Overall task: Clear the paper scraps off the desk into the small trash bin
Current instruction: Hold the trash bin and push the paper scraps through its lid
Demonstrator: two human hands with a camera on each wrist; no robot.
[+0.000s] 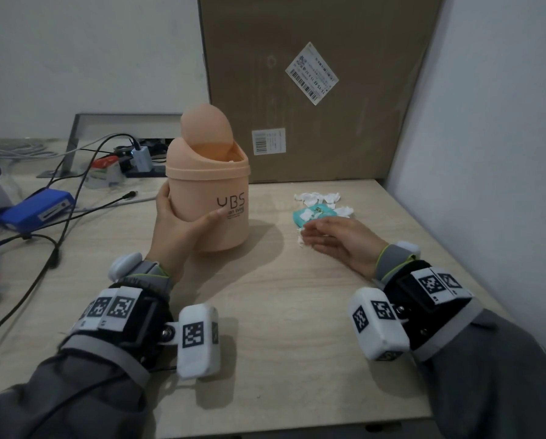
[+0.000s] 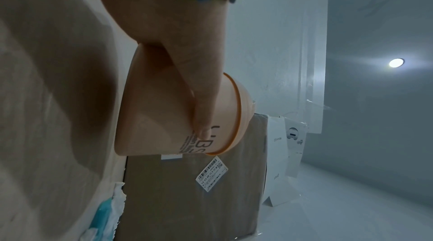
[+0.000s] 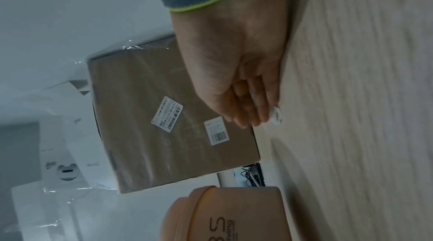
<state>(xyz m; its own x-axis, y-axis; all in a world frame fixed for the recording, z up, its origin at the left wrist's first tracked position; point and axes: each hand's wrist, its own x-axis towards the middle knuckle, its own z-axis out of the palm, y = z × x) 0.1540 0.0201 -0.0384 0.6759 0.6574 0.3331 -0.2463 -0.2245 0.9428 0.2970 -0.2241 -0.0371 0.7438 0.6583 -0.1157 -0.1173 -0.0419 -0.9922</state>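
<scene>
Two hands at work: left hand grips the trash bin; right hand, fingers straight, touches paper scraps on the bench.

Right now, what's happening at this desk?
A person is tidying paper scraps. The left hand grips the peach trash bin, whose swing lid is tipped open. The right hand lies open on the desk, fingertips at a white scrap. More scraps and a teal packet lie beyond.

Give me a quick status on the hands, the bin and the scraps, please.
Left hand grips trash bin, lid tipped open. Right hand open, fingertips at paper scraps. Teal packet among them.
</scene>
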